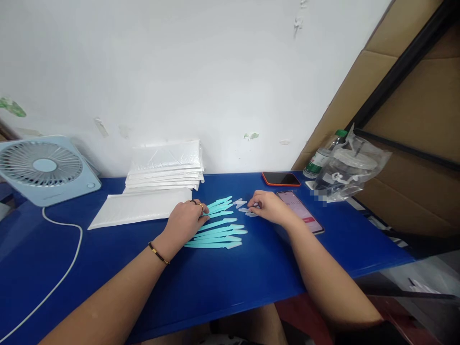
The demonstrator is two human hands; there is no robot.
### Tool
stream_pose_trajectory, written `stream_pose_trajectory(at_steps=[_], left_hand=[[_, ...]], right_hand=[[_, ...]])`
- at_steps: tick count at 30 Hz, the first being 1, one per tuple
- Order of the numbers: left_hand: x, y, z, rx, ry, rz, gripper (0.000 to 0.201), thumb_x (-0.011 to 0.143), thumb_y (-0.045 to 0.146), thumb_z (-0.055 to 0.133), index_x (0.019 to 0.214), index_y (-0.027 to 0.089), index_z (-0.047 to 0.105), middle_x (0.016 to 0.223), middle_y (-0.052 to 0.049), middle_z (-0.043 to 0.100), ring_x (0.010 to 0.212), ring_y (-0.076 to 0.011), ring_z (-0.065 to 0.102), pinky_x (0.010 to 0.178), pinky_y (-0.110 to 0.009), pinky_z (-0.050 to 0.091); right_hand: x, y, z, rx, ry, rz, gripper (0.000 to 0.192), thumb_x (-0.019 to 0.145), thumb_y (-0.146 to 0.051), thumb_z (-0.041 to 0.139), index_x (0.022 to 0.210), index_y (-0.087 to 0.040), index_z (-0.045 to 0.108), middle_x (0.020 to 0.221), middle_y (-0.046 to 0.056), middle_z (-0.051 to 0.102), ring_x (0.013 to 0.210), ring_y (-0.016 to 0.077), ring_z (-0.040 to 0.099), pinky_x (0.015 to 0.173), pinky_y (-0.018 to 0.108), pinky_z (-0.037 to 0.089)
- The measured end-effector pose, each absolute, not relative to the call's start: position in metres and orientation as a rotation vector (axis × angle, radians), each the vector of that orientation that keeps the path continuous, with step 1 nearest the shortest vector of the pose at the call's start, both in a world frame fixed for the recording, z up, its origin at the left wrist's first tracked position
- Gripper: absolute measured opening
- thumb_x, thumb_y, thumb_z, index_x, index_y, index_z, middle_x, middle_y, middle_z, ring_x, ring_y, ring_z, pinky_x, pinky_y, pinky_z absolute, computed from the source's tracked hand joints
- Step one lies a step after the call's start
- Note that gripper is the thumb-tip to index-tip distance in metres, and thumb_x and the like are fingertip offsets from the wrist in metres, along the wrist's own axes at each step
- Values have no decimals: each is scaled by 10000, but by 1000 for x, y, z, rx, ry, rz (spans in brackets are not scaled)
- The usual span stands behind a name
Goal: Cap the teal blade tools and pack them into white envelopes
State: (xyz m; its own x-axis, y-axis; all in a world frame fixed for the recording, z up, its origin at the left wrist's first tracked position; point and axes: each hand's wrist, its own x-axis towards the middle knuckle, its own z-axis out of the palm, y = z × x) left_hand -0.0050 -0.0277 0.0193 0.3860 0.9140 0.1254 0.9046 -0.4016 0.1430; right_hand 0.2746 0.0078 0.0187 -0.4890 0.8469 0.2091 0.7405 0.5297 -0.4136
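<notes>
— Well, any writing you can read, going from the left?

— None. The desk fan (45, 168) shows no brand, its white cord (61, 273) runs off the bottom edge, and the stack of white padded mailers (163, 167) is blank. On the right, the water bottle (321, 159) label is too small to read, and a patch below the clear plastic bag (350, 170) is blurred.

— And the hands?

— The left hand (187, 221), wrist in a thin bracelet, lies palm down on the blue table (223, 280), fingers loosely spread over the handle ends of the fanned turquoise plastic sticks (217, 229), covering them. The right hand (268, 206) has its fingers pinched together on a small clear cap (251, 209); how firmly, I cannot tell. More clear caps (240, 203) lie just beside it.

— Phones?

— The black phone in an orange case (281, 178) is dark; the lit phone (301, 211) is partly hidden by the right wrist, its text illegible.
</notes>
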Motion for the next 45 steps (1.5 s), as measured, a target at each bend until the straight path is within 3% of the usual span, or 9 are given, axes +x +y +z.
stream_pose_trajectory(at_steps=[15, 18, 23, 29, 45], left_hand=[[-2, -29, 23, 2464, 1681, 296, 173, 800, 317, 526, 759, 207, 654, 809, -23, 648, 750, -179, 587, 653, -271, 404], [-2, -30, 24, 2476, 1678, 287, 188, 807, 313, 515, 745, 202, 654, 808, -24, 650, 746, -179, 587, 663, -275, 400], [-2, -30, 23, 2495, 1683, 281, 184, 806, 302, 517, 731, 203, 652, 797, -15, 650, 727, -175, 585, 646, -279, 386], [-2, -30, 22, 2482, 1677, 300, 193, 807, 305, 512, 728, 200, 653, 802, -15, 653, 734, -171, 583, 661, -279, 395], [-4, -29, 20, 2524, 1653, 297, 196, 805, 303, 505, 708, 207, 646, 788, -5, 647, 700, -163, 570, 629, -285, 360]], right_hand=[[261, 6, 13, -1216, -2440, 421, 63, 727, -129, 635, 712, -174, 677, 782, 15, 591, 648, 99, 526, 587, 203, 364], [261, 3, 16, -1182, -2477, 441, 73, 747, -188, 643, 701, -173, 698, 748, 20, 598, 632, 100, 534, 582, 208, 371], [265, 1, 19, -1177, -2413, 517, 159, 774, -311, 628, 837, -194, 716, 829, 35, 622, 655, 110, 566, 594, 217, 401], [264, 2, 17, -1192, -2417, 572, 171, 797, -302, 594, 733, -189, 706, 768, 26, 614, 607, 102, 560, 574, 220, 403], [248, 2, 6, -1190, -2352, 596, 83, 722, -276, 678, 755, -201, 690, 743, 6, 626, 607, 99, 545, 556, 205, 365]])
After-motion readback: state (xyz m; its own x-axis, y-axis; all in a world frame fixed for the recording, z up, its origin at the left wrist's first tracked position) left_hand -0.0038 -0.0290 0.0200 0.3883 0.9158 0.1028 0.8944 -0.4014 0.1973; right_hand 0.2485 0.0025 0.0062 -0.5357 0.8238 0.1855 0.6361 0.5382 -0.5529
